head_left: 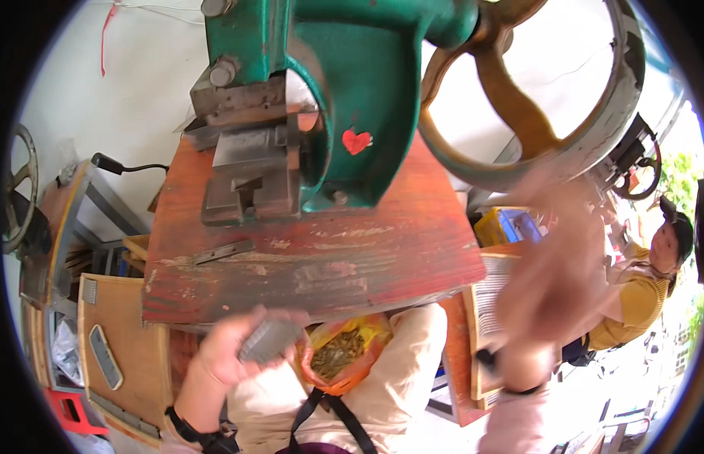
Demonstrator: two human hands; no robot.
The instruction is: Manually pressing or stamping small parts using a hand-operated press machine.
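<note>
Just off the front edge of the worn red wooden bench (412, 257), my left hand (223, 352) holds a stack of thin grey metal pieces (270, 339). My right hand (552, 265) is raised on the right, smeared by motion, beneath the rim of a large handwheel (518, 91); its fingers are too blurred to read. The wheel belongs to a green hand press (359, 91) standing on the bench. At the press's foot is a steel die block (250, 163) with a notched front. A small flat metal strip (225, 252) lies on the bench before it.
An orange bag (348, 356) of small brass-coloured pieces sits in my lap. At left, a wooden tray (133, 340) carries a phone-shaped object (105, 356). Another tray (484, 325) with rows of thin strips stands at right. A person in yellow (639, 303) is farther right.
</note>
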